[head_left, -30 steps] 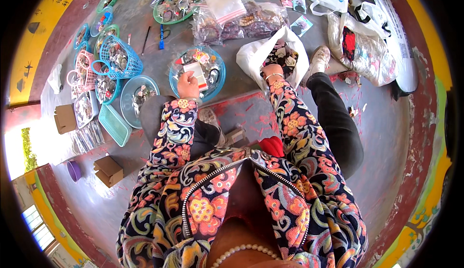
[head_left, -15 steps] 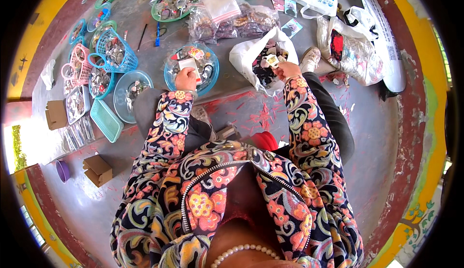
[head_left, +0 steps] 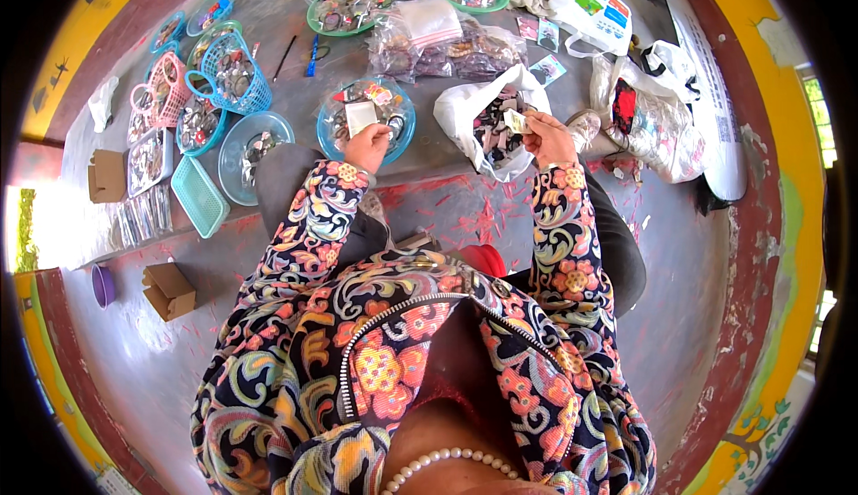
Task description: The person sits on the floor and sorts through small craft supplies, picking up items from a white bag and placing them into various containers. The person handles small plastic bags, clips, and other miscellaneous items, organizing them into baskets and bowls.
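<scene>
Sorting little packets, still far from done. Left hand (head_left: 368, 146) pinching a white card (head_left: 359, 118) over the blue dish (head_left: 399, 142) just ahead. Right hand (head_left: 547, 138) gripping a small packet (head_left: 515, 121) beside the open white bag (head_left: 465, 111), plenty more inside. Many filled dishes (head_left: 344, 8) farther ahead.

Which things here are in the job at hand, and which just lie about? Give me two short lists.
In hand:
- left hand holding a white card over the blue round tray
- right hand holding a small packet at the white bag

Lying about:
- blue basket
- pink basket
- cardboard box
- teal rectangular tray
- purple cup
</scene>
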A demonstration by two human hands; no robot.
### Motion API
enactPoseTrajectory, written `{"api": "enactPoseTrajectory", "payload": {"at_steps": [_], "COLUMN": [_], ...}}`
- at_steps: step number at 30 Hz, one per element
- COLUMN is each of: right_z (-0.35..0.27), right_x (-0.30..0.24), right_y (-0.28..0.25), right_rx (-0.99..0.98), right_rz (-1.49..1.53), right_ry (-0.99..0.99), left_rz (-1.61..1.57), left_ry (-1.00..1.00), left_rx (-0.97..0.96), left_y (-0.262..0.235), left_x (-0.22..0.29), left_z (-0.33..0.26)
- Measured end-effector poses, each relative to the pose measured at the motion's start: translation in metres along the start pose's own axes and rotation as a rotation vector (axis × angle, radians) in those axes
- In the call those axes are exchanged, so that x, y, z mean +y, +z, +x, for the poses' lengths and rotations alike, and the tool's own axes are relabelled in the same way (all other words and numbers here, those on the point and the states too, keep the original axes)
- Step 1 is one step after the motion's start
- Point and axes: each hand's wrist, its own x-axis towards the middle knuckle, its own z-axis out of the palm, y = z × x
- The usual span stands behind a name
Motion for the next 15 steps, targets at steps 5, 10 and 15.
{"api": "enactPoseTrajectory", "payload": {"at_steps": [5,10,15], "right_z": [-0.015,-0.032,-0.044], "right_x": [-0.008,0.0,0.007], "right_y": [0.033,0.076,0.098], "right_rx": [-0.317,-0.415,-0.355], "right_rz": [-0.023,-0.104,-0.226], "right_ry": [-0.004,0.023,-0.026], "left_rz": [-0.332,-0.788,-0.771], "left_ry": [0.044,-0.2,-0.086], "left_rx": [-0.35,-0.555,-0.625], "left_y": [-0.004,-0.022,-0.011], "left_x": [0.049,0.133,0.124], "left_z": [-0.025,-0.049,-0.047]}}
